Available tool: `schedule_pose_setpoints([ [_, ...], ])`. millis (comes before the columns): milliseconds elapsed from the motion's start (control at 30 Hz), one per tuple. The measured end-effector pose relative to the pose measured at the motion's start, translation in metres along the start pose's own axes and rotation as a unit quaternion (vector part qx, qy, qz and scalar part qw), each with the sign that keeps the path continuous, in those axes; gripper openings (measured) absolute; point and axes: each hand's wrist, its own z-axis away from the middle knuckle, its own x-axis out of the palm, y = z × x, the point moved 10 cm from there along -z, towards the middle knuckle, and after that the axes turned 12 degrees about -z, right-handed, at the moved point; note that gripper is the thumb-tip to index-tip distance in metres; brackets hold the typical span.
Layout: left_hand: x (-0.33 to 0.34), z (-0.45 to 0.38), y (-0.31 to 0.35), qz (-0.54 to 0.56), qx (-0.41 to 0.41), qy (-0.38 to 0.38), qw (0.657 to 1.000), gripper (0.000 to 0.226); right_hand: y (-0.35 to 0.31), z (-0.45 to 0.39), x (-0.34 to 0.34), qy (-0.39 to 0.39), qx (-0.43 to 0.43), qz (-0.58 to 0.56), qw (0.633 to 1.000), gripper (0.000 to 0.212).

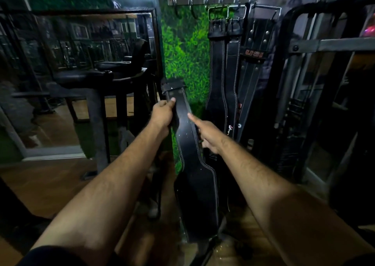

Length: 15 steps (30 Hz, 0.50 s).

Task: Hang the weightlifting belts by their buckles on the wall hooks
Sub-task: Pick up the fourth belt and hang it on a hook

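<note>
Gripping the black belt [194, 160] near its upper end, my left hand [163, 113] has its fingers curled round the strap's left edge, thumb laid on the front face. My right hand [205, 131] holds the strap's right edge a little lower — index finger stretched out along the leather, the other fingers tucked behind it. The belt stands almost upright between the two hands, its narrow end with a dark loop [172, 85] at the top and its wide padded part hanging low, close to the wooden floor [50, 182]; I cannot make out its buckle in this light.

Above, a hook rail [211, 0] is fixed to the green grass-textured wall panel [182, 52]. Its two left hooks [183, 6] carry nothing, while toward the rail's right end three dark belts [227, 66] hang by metal buckles [218, 13], side by side and touching — the rightmost shows red lettering.

Left of the panel sits a large framed mirror [81, 58], with black padded gym equipment [97, 83] in front of it. Along the right edge of view stands a dark metal machine frame [328, 48].
</note>
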Motion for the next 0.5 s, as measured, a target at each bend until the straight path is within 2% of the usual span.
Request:
schedule_pose_setpoints([
  [67,0.006,0.004,0.005,-0.019,0.055,0.022,0.998,0.034,-0.011,-0.007,-0.011,0.025,-0.027,-0.038,0.999,0.066],
  [167,0.032,0.012,0.016,-0.015,0.123,0.005,0.992,0.021,-0.038,-0.029,-0.031,0.042,-0.095,-0.076,0.992,0.073],
  [233,0.050,0.008,0.020,-0.021,0.145,-0.011,0.989,0.018,-0.072,-0.035,-0.042,0.047,-0.170,-0.083,0.981,0.048],
  [267,0.059,0.003,0.021,-0.033,0.148,-0.013,0.988,0.023,-0.090,-0.041,-0.049,0.046,-0.205,-0.079,0.974,0.031],
  [333,0.072,-0.004,0.020,-0.061,0.152,-0.017,0.986,0.038,-0.117,-0.048,-0.058,0.052,-0.261,-0.058,0.962,0.014],
  [400,0.086,-0.011,0.021,-0.069,0.159,-0.010,0.985,0.040,-0.129,-0.058,-0.066,0.041,-0.285,-0.033,0.957,0.009],
  [500,0.098,-0.019,0.029,-0.037,0.151,0.020,0.988,0.033,-0.127,-0.072,-0.078,0.034,-0.283,-0.023,0.958,0.017],
])
